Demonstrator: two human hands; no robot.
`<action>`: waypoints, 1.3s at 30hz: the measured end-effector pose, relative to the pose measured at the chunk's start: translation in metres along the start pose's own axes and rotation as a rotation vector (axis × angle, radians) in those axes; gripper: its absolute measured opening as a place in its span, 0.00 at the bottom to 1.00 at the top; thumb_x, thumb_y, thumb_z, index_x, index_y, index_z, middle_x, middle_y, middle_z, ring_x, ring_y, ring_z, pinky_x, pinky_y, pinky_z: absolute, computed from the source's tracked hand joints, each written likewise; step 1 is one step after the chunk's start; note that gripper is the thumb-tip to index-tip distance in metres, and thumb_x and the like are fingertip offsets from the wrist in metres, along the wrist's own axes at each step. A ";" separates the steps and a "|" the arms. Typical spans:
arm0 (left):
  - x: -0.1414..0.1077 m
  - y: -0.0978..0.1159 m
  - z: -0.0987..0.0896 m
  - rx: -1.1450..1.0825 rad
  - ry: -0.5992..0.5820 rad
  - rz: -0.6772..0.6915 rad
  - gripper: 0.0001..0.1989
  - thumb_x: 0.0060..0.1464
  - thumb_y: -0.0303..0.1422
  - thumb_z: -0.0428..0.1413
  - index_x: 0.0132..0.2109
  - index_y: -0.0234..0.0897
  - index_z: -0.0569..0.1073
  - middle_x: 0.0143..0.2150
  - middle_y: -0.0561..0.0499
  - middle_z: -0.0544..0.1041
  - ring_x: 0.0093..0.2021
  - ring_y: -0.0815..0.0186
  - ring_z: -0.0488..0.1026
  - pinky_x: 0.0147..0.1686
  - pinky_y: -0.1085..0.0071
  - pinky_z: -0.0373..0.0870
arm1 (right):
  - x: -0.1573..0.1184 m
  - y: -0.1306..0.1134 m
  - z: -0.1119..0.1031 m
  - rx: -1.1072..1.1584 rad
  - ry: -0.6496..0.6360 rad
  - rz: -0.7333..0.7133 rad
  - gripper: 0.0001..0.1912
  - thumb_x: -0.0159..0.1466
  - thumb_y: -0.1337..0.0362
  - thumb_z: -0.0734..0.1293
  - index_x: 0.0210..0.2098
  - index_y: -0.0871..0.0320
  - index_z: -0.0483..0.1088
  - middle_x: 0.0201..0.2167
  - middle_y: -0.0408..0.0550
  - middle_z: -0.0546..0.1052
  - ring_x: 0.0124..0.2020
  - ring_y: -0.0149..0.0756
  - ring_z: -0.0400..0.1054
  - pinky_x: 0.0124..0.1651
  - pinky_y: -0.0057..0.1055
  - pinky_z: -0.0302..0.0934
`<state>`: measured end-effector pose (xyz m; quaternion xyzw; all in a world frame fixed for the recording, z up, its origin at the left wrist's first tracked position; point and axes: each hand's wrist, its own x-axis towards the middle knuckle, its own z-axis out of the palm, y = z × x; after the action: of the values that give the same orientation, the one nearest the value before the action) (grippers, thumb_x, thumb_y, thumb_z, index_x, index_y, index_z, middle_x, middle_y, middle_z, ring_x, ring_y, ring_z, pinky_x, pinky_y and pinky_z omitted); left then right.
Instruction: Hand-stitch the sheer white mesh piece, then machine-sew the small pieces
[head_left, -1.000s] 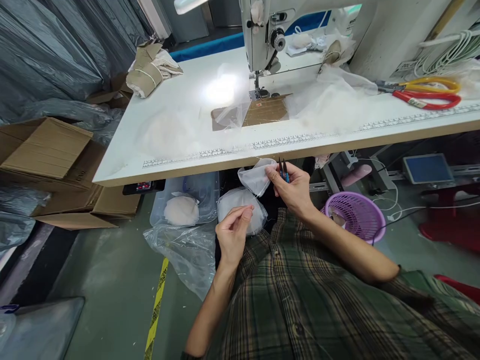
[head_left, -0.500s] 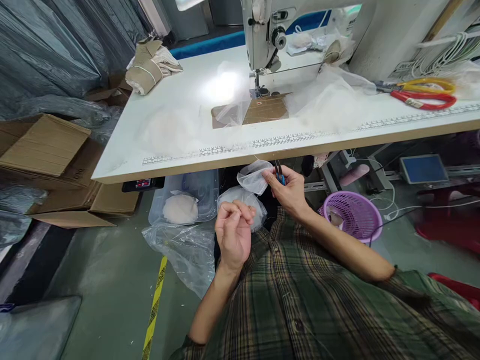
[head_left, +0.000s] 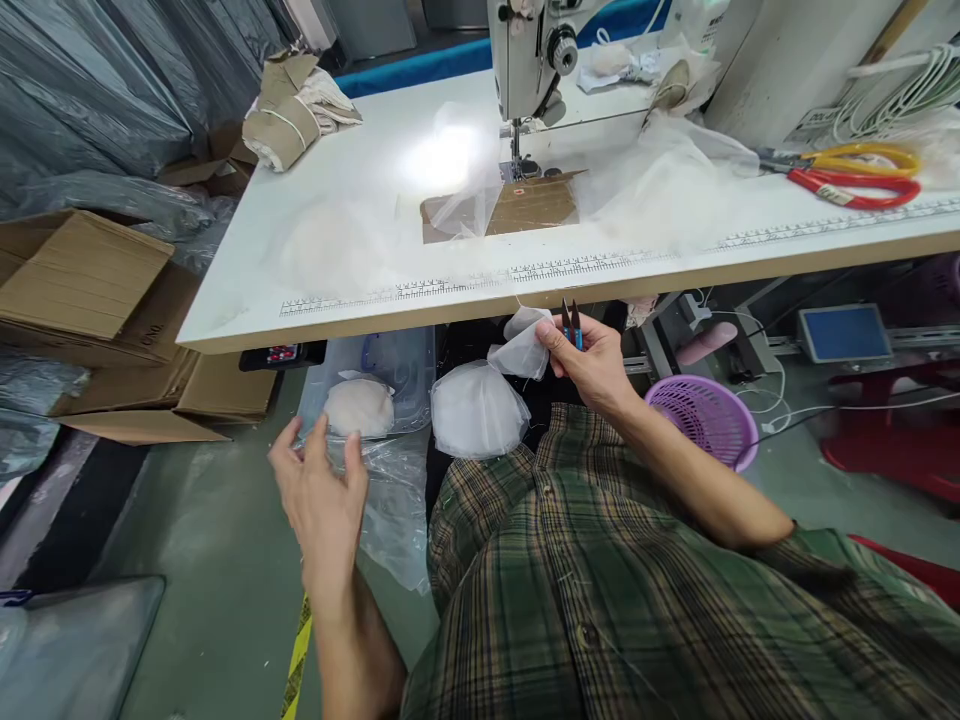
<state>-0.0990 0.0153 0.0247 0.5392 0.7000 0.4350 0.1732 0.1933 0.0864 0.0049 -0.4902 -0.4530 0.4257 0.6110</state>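
My right hand (head_left: 589,362) pinches a piece of sheer white fabric (head_left: 523,345) between thumb and finger, just below the table edge. Tucked in the same hand is a pair of blue-handled thread snips (head_left: 572,325), blades pointing up. My left hand (head_left: 321,490) is empty, its fingers spread near a clear plastic bin (head_left: 412,350). Inside that bin lies a rounded off-white pad (head_left: 360,407). On my lap rests a round, gathered white mesh piece (head_left: 480,410), close under the held fabric.
A sewing machine (head_left: 521,60) stands on the white table (head_left: 247,260). Red and yellow scissors (head_left: 847,175) lie to the right. A purple basket (head_left: 705,415) is on the floor at right; cardboard boxes (head_left: 90,280) are at left. Clear plastic sheeting (head_left: 397,520) hangs below the bin.
My left hand has moved left and down from beside the mesh, its curled fingers spreading toward the bin. My right hand keeps the fabric and snips, whose blades now show more clearly.
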 end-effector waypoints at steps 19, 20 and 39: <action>-0.024 0.048 0.099 -0.380 -0.783 0.018 0.11 0.55 0.39 0.60 0.30 0.37 0.79 0.28 0.51 0.81 0.29 0.67 0.75 0.31 0.72 0.69 | -0.004 0.005 0.000 -0.003 0.041 0.015 0.20 0.56 0.45 0.73 0.29 0.57 0.73 0.21 0.40 0.74 0.14 0.23 0.56 0.17 0.25 0.52; -0.024 0.044 0.085 -0.328 -0.797 0.045 0.11 0.56 0.39 0.59 0.31 0.38 0.80 0.28 0.51 0.81 0.29 0.66 0.75 0.32 0.72 0.69 | -0.003 0.006 -0.002 -0.003 0.048 0.023 0.21 0.56 0.45 0.73 0.30 0.57 0.73 0.22 0.41 0.75 0.14 0.23 0.56 0.16 0.25 0.53; 0.049 0.049 0.145 -0.745 -0.866 0.037 0.36 0.45 0.60 0.61 0.50 0.36 0.78 0.56 0.38 0.76 0.62 0.49 0.68 0.60 0.57 0.63 | -0.028 -0.023 -0.014 -0.018 -0.463 0.284 0.20 0.54 0.50 0.76 0.35 0.60 0.76 0.20 0.42 0.75 0.13 0.22 0.54 0.14 0.23 0.48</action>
<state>0.0166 0.1226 -0.0064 0.5828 0.3549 0.3946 0.6153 0.2024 0.0524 0.0224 -0.4438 -0.5110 0.6041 0.4207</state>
